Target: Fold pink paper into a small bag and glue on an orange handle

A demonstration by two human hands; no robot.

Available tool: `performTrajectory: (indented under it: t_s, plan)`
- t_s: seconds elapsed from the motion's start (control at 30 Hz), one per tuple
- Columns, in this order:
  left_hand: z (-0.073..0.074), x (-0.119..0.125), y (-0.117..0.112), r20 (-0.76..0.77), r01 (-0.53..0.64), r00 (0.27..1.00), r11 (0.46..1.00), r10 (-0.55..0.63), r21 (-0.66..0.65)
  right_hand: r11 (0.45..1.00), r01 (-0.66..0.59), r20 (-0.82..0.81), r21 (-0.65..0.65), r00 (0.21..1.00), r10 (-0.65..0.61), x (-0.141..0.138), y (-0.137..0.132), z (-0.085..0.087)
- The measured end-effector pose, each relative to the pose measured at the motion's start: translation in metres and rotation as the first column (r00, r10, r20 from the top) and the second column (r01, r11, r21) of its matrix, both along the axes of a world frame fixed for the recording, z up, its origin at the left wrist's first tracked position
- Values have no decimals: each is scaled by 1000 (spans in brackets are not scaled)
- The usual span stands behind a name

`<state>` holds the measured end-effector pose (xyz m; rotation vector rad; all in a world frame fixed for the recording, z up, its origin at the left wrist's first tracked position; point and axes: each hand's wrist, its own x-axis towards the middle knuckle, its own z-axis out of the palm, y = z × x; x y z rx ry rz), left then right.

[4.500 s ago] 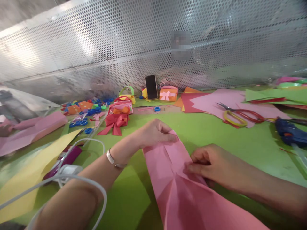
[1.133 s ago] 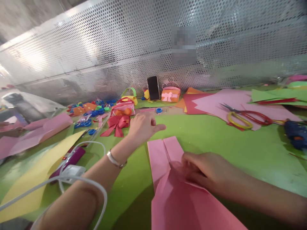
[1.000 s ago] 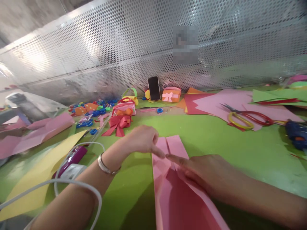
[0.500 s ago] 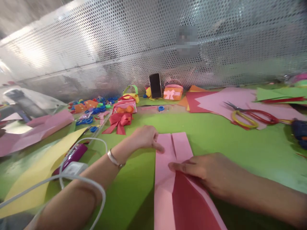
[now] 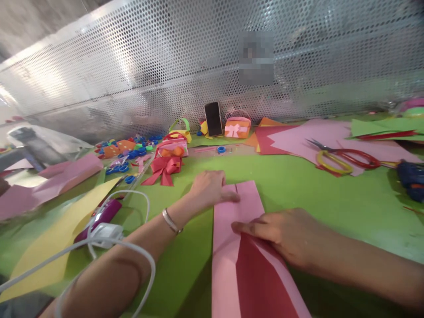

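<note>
A long sheet of pink paper (image 5: 225, 265) lies in front of me, its two long sides folded in toward the middle. Near me the folds gape and show its dark red inside. My left hand (image 5: 210, 187) is at the far end, thumb laid across the seam and fingers curled at the left edge. Midway along, my right hand (image 5: 288, 236) grips the right flap, with its thumb and forefinger pressing at the seam; its other fingers are partly hidden.
Scissors (image 5: 347, 160) rest on pink sheets at the right, near a dark blue tool (image 5: 410, 179). Small paper bags (image 5: 237, 127), a red bow (image 5: 164, 169) and a phone (image 5: 213, 119) stand at the back. A white cable (image 5: 132, 247) loops over my left forearm.
My left hand has slid right over the paper's far end, and its thumb now crosses the seam. The right hand stays nearly in place on the flap.
</note>
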<state>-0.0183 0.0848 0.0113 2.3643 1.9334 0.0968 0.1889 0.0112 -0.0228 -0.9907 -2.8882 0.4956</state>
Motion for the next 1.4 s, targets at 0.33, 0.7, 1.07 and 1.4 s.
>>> performTrajectory:
  t_s: [0.33, 0.7, 1.07, 1.4]
  plan:
    - [14, -13, -27, 33, -3, 999, 986, 8, -165, 960, 262, -139, -97, 952, -274, 6, -4, -10]
    - [1, 5, -40, 413, 71, 910, 974, 26, -217, 657, 481, -431, -580, 503, -749, 12, 20, -7]
    - [-5, 12, -35, 798, 189, 553, 896, 240, -401, 635, 208, -607, -744, 188, -773, 24, 29, 17]
    - [3, 17, -46, 915, 312, 237, 867, 325, -389, 451, -41, -433, -892, 369, -823, 26, 24, 14]
